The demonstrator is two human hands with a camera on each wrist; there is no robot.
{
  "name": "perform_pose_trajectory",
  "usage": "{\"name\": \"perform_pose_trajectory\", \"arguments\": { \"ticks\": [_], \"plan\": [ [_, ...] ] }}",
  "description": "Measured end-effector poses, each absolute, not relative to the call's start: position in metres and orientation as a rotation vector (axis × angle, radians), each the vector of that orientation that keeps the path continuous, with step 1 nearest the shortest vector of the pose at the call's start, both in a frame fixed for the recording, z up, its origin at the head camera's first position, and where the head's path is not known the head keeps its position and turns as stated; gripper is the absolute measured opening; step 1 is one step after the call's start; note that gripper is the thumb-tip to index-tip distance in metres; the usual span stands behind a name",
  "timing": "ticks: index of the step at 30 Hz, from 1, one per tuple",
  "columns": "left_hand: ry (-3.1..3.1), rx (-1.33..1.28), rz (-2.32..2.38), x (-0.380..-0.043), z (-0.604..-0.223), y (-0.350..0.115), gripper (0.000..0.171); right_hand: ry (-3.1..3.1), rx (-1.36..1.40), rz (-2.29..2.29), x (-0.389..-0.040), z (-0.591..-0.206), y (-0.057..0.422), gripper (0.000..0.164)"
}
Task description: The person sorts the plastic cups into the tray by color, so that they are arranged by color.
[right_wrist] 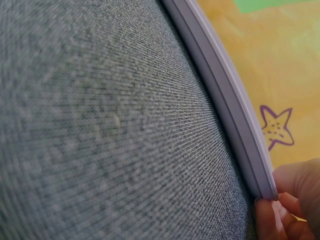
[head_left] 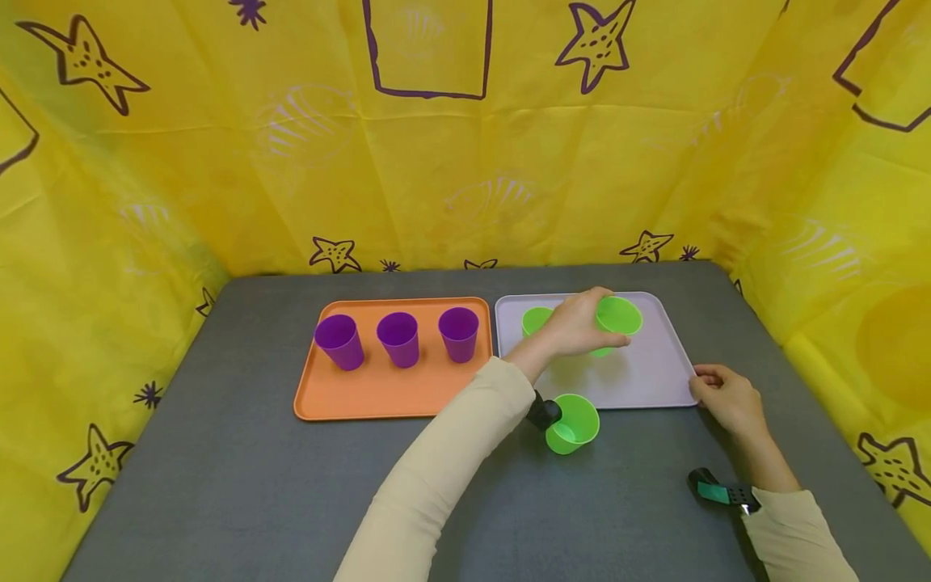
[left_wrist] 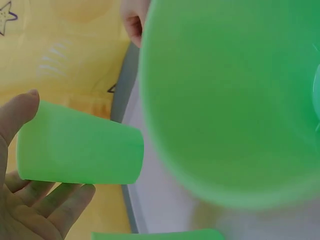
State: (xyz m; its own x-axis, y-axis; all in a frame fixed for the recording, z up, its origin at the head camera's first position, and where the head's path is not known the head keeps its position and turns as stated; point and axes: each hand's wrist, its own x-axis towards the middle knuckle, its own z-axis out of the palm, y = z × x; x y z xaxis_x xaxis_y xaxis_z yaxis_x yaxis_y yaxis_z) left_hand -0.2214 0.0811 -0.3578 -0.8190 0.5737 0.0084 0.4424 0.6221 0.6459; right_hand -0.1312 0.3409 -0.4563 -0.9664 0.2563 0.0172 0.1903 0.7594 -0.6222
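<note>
My left hand (head_left: 578,322) holds a green cup (head_left: 620,315) by its side, mouth up, over the lavender tray (head_left: 655,380). In the left wrist view the thumb lies on one side of this cup (left_wrist: 80,145) and the fingers on the other. A second green cup (head_left: 536,319) stands on the tray's left part, partly behind the hand. The third green cup (head_left: 575,424) is on the table in front of the tray, beneath my left wrist. My right hand (head_left: 730,400) pinches the tray's front right corner, its rim (right_wrist: 240,115) between thumb and fingers.
An orange tray (head_left: 393,396) sits to the left with three purple cups (head_left: 398,339) in a row. The grey table (head_left: 240,485) meets yellow patterned cloth (head_left: 436,162) at the back and sides.
</note>
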Motion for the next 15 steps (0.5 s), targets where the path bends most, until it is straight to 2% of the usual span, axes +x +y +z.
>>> {"name": "perform_pose_trajectory", "arguments": {
  "ticks": [15],
  "plan": [
    [2.635,0.768,0.863,-0.226,-0.364,0.093,0.074,-2.857,-0.356,1.001,-0.13,-0.455,0.34,0.036]
  ]
}}
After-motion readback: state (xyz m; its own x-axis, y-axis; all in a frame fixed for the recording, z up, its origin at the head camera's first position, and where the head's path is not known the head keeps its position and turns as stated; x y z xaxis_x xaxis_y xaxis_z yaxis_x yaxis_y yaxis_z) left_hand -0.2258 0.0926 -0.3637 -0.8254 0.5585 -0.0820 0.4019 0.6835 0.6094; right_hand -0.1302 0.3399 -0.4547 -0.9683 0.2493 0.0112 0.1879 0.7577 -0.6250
